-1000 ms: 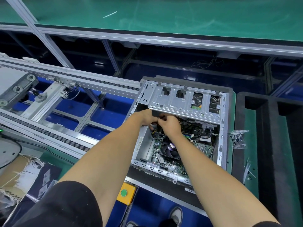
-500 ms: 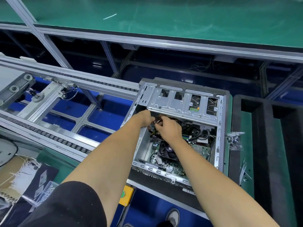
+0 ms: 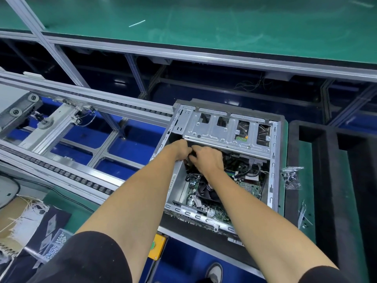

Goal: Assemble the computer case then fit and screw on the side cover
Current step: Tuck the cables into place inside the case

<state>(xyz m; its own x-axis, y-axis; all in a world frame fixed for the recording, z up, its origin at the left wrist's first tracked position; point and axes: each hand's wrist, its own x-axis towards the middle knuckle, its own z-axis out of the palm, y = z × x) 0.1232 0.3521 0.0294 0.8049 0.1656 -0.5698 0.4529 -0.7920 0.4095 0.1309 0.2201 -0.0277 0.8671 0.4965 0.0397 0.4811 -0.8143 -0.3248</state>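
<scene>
Computer case [image 3: 273, 164] lies open-side up so we reach inside | left hand [image 3: 179, 149], right hand [image 3: 208, 160] curled together on black cables [image 3: 191, 174] under drive cage [image 3: 226, 129], tidying | side cover unseen

The computer case [image 3: 271, 160] is bare silver-grey metal with a dark grey outer shell; inside it, a green motherboard [image 3: 247, 187] and a black fan [image 3: 206, 193]. Right of the case lies black foam [image 3: 326, 180] over a green mat [image 3: 306, 156]; below it, a yellow box [image 3: 157, 247] with a green button.
</scene>
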